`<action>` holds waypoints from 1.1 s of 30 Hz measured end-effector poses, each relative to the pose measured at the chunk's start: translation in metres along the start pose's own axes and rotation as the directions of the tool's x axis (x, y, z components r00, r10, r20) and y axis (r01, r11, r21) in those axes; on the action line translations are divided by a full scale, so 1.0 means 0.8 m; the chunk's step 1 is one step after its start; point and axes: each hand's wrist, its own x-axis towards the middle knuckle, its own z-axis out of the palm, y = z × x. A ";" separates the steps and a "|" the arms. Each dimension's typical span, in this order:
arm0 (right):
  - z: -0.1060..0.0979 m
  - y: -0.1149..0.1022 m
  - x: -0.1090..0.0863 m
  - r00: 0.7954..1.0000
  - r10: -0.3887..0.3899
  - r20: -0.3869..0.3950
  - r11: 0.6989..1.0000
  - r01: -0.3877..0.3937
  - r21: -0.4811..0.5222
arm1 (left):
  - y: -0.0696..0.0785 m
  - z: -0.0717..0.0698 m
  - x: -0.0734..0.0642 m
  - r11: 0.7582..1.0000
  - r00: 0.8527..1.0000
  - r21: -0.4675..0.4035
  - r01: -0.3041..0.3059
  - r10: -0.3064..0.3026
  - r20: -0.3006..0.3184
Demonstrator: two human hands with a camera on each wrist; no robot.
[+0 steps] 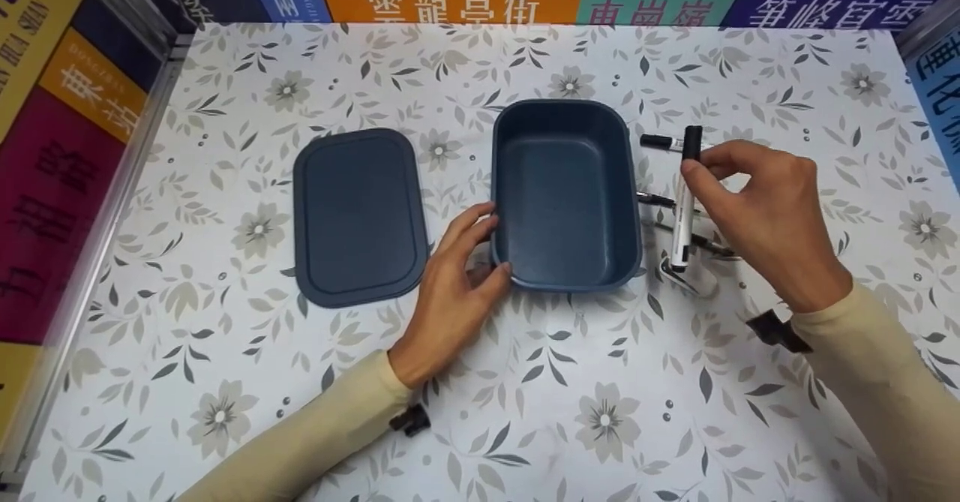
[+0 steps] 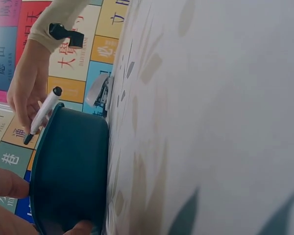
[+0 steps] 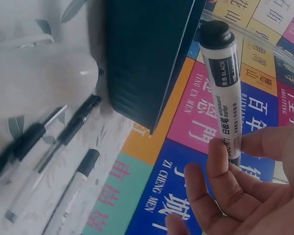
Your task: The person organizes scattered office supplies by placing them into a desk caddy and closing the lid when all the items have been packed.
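The marker [image 3: 224, 93] reads "BLACK" and "whiteboard marker". An orange panel [image 1: 450, 8] bears "雲龍亭街". A blue panel [image 3: 146, 210] shows "ZI CHENG MEN".

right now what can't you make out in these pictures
Head view: printing on the held marker, too small to read.
Right wrist view: that marker's pinched end, mostly hidden by the right fingers.
Left wrist view: inside of the box, hidden by its wall.
Right wrist view: rest of the stapler, cut off by the left edge.
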 end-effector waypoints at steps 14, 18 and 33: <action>0.016 -0.008 0.013 0.993 0.072 0.095 0.997 -0.075 0.035 | -0.001 -0.001 0.000 1.000 1.000 -0.003 -0.008 0.008 0.001; 0.021 -0.011 0.016 0.991 0.079 0.104 0.996 -0.084 0.040 | 0.000 0.000 0.000 1.000 1.000 -0.013 -0.005 0.005 0.005; 0.039 -0.016 0.022 0.985 0.070 0.155 0.994 -0.082 0.076 | -0.001 -0.002 -0.001 0.999 1.000 0.031 -0.012 0.012 0.004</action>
